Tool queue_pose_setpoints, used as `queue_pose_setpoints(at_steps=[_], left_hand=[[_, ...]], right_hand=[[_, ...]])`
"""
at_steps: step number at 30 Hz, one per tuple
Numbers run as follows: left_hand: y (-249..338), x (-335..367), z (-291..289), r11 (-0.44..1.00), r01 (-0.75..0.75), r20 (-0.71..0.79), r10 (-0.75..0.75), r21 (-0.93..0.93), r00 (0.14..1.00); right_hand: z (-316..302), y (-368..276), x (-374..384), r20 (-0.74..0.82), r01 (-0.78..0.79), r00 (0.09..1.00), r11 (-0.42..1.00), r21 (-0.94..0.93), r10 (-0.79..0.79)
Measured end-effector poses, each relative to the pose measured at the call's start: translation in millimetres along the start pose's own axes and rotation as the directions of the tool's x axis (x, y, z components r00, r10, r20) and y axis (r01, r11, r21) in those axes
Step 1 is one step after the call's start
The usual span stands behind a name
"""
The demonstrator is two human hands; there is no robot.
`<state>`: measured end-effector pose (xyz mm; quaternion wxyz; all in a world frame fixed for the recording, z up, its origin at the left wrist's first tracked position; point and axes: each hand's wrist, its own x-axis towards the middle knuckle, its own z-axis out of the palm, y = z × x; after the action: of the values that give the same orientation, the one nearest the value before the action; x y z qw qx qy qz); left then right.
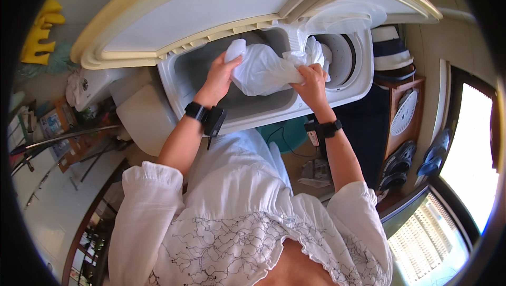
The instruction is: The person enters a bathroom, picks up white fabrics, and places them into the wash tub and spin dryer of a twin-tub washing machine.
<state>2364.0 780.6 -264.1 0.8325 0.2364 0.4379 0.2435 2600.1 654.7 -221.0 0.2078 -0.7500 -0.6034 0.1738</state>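
Note:
A thin white cloth (261, 70) is stretched between my hands above the grey wash tub (197, 70) of a twin-tub washing machine. My left hand (217, 78) is closed on its left end, which sticks up in a bunch past the fingers. Further right, my right hand (312, 81) pinches the gathered cloth near the divider between the tubs. Beyond that grip, bunched white fabric reaches over the edge of the round spin tub (341, 60). Whether it is all one piece I cannot tell. Both wrists wear black straps with small devices.
The machine's large raised lid (195, 12) and smaller raised lid (363, 1) stand behind the tubs. Yellow rubber gloves (41, 33) hang at far left. A teal basin (284, 134) sits below the machine's front. Dark clogs (399, 165) and a wooden shelf (416, 96) are at right.

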Motion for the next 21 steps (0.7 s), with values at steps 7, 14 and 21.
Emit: queue_pose_setpoints(at_steps=[7,14,21], left_hand=[[70.2,-75.0,28.4,0.955,-0.296,-0.028,0.295,-0.035,0.955],[88.4,-100.9,66.2,0.956,-0.288,-0.066,0.284,-0.055,0.956],[97.7,-116.6,83.5,0.967,-0.256,-0.028,0.256,-0.006,0.966]], right_hand=[[-10.6,-24.1,-2.1,-0.202,-0.01,0.979,0.996,0.094,0.029],[2.9,-43.7,-30.9,0.103,-0.469,0.883,0.844,0.26,0.458],[55.0,-46.4,-35.2,0.735,-0.615,0.521,-0.406,0.676,0.434]])
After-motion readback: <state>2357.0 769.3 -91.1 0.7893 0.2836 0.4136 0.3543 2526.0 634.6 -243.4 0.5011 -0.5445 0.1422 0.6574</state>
